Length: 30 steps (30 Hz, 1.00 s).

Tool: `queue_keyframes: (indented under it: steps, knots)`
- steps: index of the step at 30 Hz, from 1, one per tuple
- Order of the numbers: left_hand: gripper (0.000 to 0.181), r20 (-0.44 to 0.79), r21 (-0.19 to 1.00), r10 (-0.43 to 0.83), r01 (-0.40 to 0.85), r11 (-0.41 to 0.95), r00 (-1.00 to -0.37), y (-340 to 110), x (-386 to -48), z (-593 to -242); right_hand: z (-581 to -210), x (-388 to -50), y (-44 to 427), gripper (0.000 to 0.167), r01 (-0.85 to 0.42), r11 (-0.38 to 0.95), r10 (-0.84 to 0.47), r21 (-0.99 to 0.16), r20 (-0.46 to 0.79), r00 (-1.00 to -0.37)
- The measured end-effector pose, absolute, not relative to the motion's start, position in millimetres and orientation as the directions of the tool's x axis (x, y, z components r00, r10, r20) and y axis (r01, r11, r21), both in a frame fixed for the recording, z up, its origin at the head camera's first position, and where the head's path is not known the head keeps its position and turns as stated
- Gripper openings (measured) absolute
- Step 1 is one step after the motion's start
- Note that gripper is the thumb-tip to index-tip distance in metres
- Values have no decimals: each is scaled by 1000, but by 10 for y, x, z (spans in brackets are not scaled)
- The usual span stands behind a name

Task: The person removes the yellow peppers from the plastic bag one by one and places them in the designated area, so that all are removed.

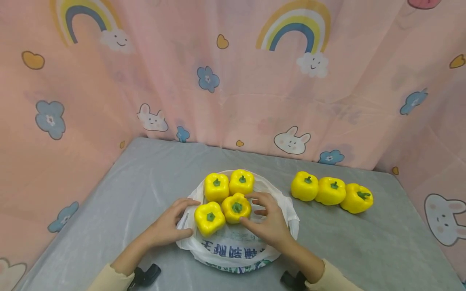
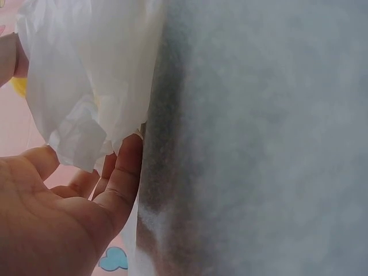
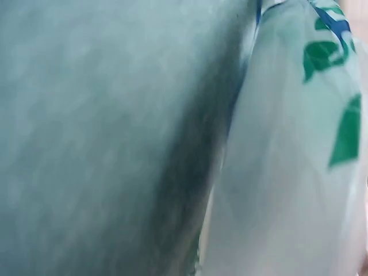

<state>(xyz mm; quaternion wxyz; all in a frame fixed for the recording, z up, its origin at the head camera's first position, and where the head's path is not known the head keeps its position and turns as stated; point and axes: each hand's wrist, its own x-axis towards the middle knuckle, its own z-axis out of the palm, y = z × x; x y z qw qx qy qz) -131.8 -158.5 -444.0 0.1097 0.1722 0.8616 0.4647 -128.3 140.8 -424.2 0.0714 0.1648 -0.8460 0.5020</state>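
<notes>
In the head view, yellow bell peppers lie on a white plastic bag spread over a round plate or tray. My right hand reaches in from the right, its thumb and index finger at the side of one yellow bell pepper. The left hand is beside the front-left pepper, thumb and fingers spread with a small gap to it. In the left wrist view, the fingers of that hand touch the bag's loose edge. Bag plastic hides the right hand's work in its wrist view.
Two more peppers sit at the back of the bag. Right of it stands a row of three yellow bell peppers on the grey cloth-covered table. A pink patterned curtain closes off the back and sides.
</notes>
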Motion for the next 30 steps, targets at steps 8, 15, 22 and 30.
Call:
queue_keyframes:
  steps: [8,15,22,30]
  knots:
    - [63,-32,843,406,194,502,-913,-1580,-1313,-4433,-4248,-1309,1281,53,-284,470,-151,-836,241,-959]
    - [63,-46,841,396,178,511,-917,-1572,-1312,-4418,-4249,-1320,1238,55,-257,500,-124,-827,226,-966]
    - [63,-49,844,393,173,508,-918,-1573,-1311,-4425,-4283,-1333,1211,59,-242,514,-132,-823,203,-970]
    - [64,-47,844,398,176,506,-916,-1575,-1315,-4432,-4300,-1335,1188,63,-241,546,-149,-803,190,-970]
